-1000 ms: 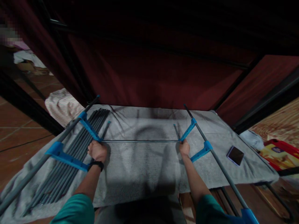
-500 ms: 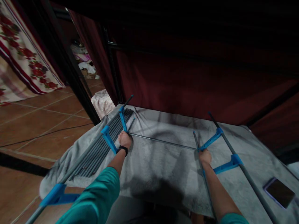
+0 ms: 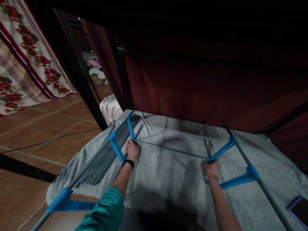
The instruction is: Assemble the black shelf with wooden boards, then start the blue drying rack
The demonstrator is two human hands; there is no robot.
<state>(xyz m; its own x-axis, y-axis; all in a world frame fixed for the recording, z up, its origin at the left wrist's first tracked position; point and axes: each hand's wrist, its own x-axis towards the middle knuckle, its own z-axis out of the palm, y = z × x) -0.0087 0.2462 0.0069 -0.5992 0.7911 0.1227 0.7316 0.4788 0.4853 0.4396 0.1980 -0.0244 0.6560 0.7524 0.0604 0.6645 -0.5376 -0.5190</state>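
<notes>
My left hand [image 3: 132, 150], with a black band on the wrist, is closed around the left end of a thin grey cross rod [image 3: 170, 149], where it meets a blue plastic connector [image 3: 131, 127]. My right hand [image 3: 212, 168] is closed on the rod's right end, beside another blue connector [image 3: 222, 149]. Both connectors sit on long grey side poles: the left side pole [image 3: 101, 149] and the right side pole [image 3: 255, 173]. Everything lies over a grey blanket [image 3: 168, 179] on a raised surface.
A bundle of several loose grey rods [image 3: 106, 157] lies on the blanket left of my left hand. A phone [image 3: 299, 210] rests at the blanket's right edge. Dark red fabric walls stand behind. Tiled floor and a flowered cloth [image 3: 21, 73] are to the left.
The view has swung left and slightly down, bringing the floor and flowered cloth into sight. Both hands keep their hold on the rod ends; the frame looks much the same.
</notes>
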